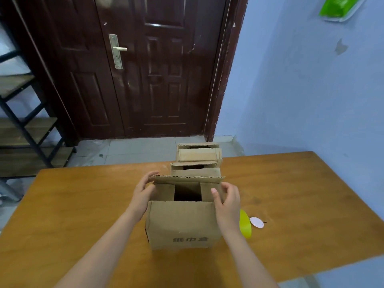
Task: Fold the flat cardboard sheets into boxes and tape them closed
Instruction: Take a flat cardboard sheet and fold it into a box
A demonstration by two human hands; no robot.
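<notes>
A brown cardboard box [182, 223] with dark printed characters on its front stands upright on the wooden table [83, 204]. Its top is partly folded: two side flaps lie inward, a dark gap shows between them, and the far flap stands up. My left hand [143, 192] presses against the box's left side near the top, fingers reaching the far flap's corner. My right hand [227, 202] holds the right side, thumb on the right inner flap. A yellow tape roll [246, 224] lies just right of the box, partly hidden by my right wrist.
Two more folded cardboard boxes [198, 156] stand in a row behind the near one, toward the table's far edge. A small white round disc [256, 222] lies beside the tape roll. A dark door, a blue wall and a metal shelf are beyond the table.
</notes>
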